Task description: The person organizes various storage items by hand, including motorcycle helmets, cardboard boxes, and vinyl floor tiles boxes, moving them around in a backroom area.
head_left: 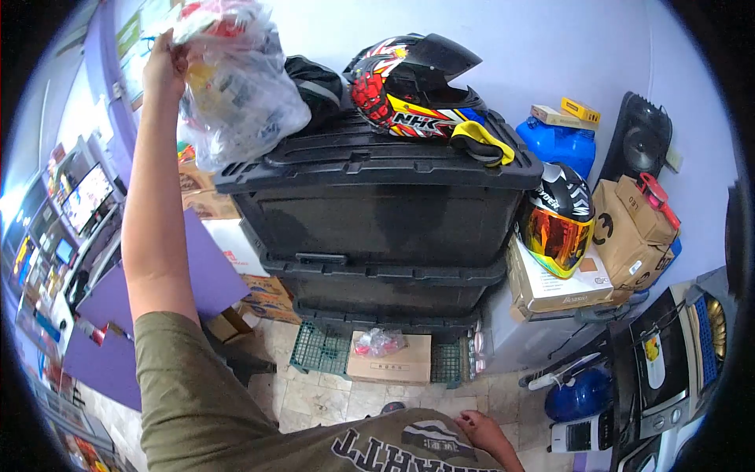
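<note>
Bag (236, 86) of clear plastic, held up at the top left, its bottom resting on the lid of the top bin (377, 212). I see the left hand (165, 67) raised on an outstretched arm, its grip closed on the bag's gathered top. Inside the bag are mixed items in red, yellow and white; I cannot make out what they are.

The top bin is black and sits on two more black bins (385, 295), stacked against the wall. All lids are on, so their contents are hidden. A red and black helmet (417, 86) stands on the top lid, just beside the bag.

To the right, a second helmet (558, 220) with a gold visor rests on a flat white box (550, 287). Behind it stands a blue container (560, 145) with small yellow boxes (580, 110) on top.

On the floor (314, 397) below the bins, a cardboard box (389, 363) carries a small plastic pouch (379, 342), with green crates (318, 350) beside it.

The right hand (484, 434) lies low against the shirt hem; I cannot tell whether its grip is open or closed.
</note>
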Demonstrator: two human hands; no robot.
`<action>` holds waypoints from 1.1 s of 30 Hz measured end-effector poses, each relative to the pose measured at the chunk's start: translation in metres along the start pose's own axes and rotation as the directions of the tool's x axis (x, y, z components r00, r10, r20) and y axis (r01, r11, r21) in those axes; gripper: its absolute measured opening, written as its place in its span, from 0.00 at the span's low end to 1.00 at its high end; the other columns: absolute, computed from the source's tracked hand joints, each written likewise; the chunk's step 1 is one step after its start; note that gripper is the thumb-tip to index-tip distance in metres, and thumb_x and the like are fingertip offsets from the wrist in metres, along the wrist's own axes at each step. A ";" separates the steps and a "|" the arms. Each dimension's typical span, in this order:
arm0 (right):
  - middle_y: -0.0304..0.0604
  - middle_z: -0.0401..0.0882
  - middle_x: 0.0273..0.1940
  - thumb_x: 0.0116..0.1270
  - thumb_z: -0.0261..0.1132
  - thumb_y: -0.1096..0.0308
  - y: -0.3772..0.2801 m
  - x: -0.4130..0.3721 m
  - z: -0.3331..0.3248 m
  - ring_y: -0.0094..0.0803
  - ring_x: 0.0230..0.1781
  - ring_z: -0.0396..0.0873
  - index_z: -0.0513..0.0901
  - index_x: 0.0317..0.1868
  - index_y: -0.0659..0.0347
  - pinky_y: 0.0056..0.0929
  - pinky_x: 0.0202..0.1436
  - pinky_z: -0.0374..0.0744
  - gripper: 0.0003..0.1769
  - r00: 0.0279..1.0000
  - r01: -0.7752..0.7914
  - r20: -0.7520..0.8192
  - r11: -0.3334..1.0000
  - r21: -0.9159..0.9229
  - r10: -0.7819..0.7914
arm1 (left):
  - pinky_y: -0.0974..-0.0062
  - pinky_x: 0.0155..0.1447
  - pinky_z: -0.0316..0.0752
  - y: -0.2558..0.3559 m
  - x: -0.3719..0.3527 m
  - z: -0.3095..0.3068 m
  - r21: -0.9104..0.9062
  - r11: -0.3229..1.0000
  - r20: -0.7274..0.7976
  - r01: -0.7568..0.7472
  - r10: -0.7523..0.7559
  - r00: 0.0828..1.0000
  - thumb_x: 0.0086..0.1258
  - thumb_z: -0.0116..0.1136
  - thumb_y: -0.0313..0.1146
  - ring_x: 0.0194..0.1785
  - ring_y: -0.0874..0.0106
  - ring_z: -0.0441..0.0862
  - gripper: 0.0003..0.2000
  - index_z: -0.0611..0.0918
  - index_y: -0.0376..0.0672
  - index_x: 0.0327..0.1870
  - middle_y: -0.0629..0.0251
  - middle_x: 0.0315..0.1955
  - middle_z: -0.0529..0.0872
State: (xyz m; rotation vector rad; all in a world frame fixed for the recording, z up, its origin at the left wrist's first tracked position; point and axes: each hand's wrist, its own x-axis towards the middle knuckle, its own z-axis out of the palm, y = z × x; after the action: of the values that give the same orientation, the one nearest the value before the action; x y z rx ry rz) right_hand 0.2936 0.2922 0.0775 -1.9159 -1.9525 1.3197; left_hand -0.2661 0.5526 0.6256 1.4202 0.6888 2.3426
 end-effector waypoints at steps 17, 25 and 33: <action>0.56 0.79 0.49 0.65 0.62 0.60 -0.056 0.048 -0.011 0.51 0.52 0.77 0.77 0.53 0.65 0.42 0.56 0.74 0.21 0.942 -0.092 -0.328 0.995 -0.045 0.073 | 0.88 0.22 0.68 -0.151 0.110 -0.082 0.015 0.974 -0.079 0.227 -0.225 0.971 0.69 0.56 0.43 0.28 0.75 0.78 0.16 0.75 0.35 0.37 0.64 0.27 0.78; 0.58 0.79 0.50 0.65 0.61 0.58 -0.065 0.074 -0.010 0.53 0.53 0.76 0.76 0.54 0.65 0.43 0.57 0.74 0.23 0.944 0.039 -0.314 0.983 -0.180 -0.095 | 0.88 0.18 0.61 -0.153 0.091 -0.080 0.323 0.907 -0.039 0.271 -0.274 0.961 0.69 0.56 0.49 0.17 0.82 0.68 0.19 0.75 0.45 0.23 0.74 0.17 0.74; 0.58 0.78 0.51 0.65 0.60 0.53 -0.066 0.109 -0.012 0.54 0.53 0.76 0.74 0.57 0.63 0.44 0.58 0.73 0.27 0.974 0.138 -0.150 0.969 -0.207 -0.171 | 0.82 0.21 0.57 -0.154 0.058 -0.061 0.513 0.802 -0.180 0.305 -0.246 0.952 0.65 0.53 0.58 0.17 0.82 0.63 0.23 0.77 0.46 0.21 0.75 0.16 0.73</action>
State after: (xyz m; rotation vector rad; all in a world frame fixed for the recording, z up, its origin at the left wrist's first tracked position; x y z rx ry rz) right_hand 0.2282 0.4026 0.0737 -1.8393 -2.1630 0.9262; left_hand -0.3442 0.6959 0.5597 1.2777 1.5716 2.0842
